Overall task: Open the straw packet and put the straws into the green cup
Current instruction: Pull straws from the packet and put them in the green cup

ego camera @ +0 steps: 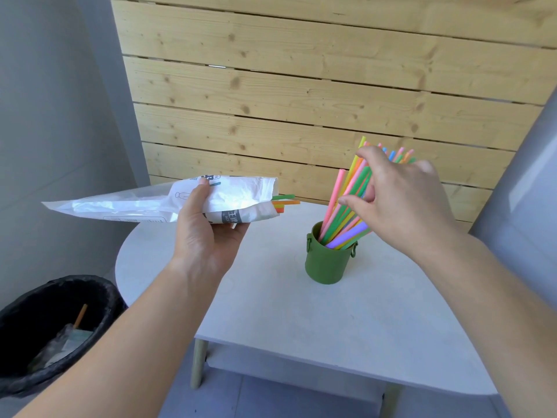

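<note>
The green cup (325,263) stands on the white table (346,327), right of the middle. Several coloured straws (340,215) lean in it, tops fanned up to the right. My right hand (398,200) is over those straws with its fingers curled around the bundle's upper part. My left hand (208,233) grips the white plastic straw packet (168,200) above the table's left edge, lying roughly level with its open end to the right. A few green, yellow and orange straw tips (286,200) stick out of that opening.
A black bin (99,300) lined with a dark bag stands on the floor at the lower left, with wrappers and an orange straw inside. A wooden slat wall runs behind the table. A grey panel rises at the right.
</note>
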{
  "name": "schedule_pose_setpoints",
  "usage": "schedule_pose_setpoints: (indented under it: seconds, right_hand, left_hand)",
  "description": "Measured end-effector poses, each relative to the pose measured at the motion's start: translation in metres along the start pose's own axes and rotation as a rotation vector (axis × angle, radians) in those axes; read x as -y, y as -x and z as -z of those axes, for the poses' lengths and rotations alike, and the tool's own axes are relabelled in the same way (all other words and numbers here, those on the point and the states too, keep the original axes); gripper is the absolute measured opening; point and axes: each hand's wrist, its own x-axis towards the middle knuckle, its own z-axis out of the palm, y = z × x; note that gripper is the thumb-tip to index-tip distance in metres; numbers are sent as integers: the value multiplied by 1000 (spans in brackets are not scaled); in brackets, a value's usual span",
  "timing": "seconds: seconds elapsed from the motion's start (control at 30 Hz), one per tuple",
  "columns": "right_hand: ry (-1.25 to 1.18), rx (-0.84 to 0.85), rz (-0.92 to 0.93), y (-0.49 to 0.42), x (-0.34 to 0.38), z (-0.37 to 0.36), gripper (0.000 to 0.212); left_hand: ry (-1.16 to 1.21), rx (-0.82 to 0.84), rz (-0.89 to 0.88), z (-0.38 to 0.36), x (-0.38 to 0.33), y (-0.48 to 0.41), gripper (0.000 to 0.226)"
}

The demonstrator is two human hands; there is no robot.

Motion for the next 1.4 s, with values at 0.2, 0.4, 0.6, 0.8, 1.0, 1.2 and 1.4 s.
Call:
schedule_pose_setpoints:
  seconds: [0.2,0.4,0.6,0.8,1.0,1.2,1.4]
  right_hand:
    - [61,-147,-24,3,-2,1,51]
    - [5,-112,-63,7,-1,-8,35]
    - [34,-61,-90,10,1,-14,35]
    - [111,-72,-66,9,2,-13,50]
    - [133,-101,-84,9,5,-11,55]
    - [-75,-283,-135,2,9,13,39]
    - [-521,-210,-116,17,56,35,38]
  left_hand:
    - [5,-3,11,0,1,1,20]
    - [-1,-14,6,-2,0,2,18]
    - [7,-27,12,-2,0,2,18]
    - [4,-24,15,-3,1,2,18]
    - [15,-20,11,-3,0,3,18]
    - [21,-7,16,-5,-2,6,23]
    - [56,94,9,-13,-6,12,21]
